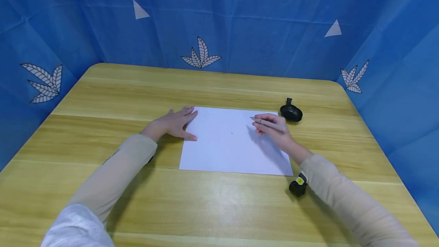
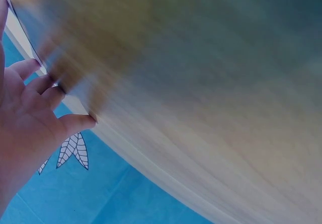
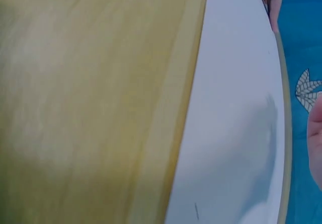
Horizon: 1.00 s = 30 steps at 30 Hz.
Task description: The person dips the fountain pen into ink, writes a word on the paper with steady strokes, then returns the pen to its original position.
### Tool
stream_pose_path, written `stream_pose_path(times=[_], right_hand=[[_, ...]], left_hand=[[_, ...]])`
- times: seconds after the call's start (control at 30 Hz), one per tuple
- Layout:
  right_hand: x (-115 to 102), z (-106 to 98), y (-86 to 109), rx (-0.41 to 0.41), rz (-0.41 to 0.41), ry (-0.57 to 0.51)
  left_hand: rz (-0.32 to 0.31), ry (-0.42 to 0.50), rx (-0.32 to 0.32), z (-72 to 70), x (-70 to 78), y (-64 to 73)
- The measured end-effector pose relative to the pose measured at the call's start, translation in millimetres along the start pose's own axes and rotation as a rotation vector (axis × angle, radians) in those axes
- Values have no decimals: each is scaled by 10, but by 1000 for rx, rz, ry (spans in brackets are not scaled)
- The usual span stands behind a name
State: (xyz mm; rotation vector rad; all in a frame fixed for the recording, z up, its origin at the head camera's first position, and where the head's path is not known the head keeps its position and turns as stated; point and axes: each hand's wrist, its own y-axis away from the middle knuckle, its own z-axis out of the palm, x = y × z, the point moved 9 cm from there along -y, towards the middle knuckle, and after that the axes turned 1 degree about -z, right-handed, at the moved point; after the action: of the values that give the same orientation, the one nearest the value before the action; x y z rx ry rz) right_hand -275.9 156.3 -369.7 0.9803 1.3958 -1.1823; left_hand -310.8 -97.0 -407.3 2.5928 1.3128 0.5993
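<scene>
A white sheet of paper (image 1: pixel 219 151) lies flat on the table, with a small dark mark (image 1: pixel 231 133) near its middle. Spread fingers of my left hand (image 1: pixel 176 123) rest at the sheet's left edge, the thumb lying on the paper. In the left wrist view that left hand (image 2: pixel 35 108) shows with its fingertips on the tabletop. My right hand (image 1: pixel 272 129) pinches a slim light-coloured pen (image 1: pixel 269 123) over the right part of the sheet, tip pointing left. Only part of the right hand (image 3: pixel 315 141) enters the right wrist view, and the pen is out of sight there.
A black rounded object (image 1: pixel 291 113) with a short tab stands just right of the sheet's far corner. Below my right wrist hangs a black device (image 1: pixel 297 187) with a yellow sticker. The wooden table (image 1: pixel 212 209) is bordered by a blue patterned curtain (image 1: pixel 240 41) behind and at both sides.
</scene>
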Motion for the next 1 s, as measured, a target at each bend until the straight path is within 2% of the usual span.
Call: stream_pose_path(times=[0.13, 0.2, 0.37, 0.5, 0.6, 0.87, 1.0], right_hand=[[-73, -7, 18, -44, -60, -51], [-92, -15, 24, -51, -67, -40], [-40, -70, 40, -31, 9, -66], [31, -129, 66, 7, 104, -213], [48, -158, 88, 21, 132, -285], [39, -249, 125, 19, 83, -172], [59, -317, 145, 31, 90, -149]], left_hand=[[-2, 4, -1, -2, 2, 6], [-5, 4, -1, -2, -1, 7], [-7, 5, -1, -2, 2, 6], [-4, 6, -4, -3, 11, 6], [-3, -1, -4, -5, 12, 6], [-1, -6, -7, -14, 16, 8], [2, -6, -5, -19, 22, 14]])
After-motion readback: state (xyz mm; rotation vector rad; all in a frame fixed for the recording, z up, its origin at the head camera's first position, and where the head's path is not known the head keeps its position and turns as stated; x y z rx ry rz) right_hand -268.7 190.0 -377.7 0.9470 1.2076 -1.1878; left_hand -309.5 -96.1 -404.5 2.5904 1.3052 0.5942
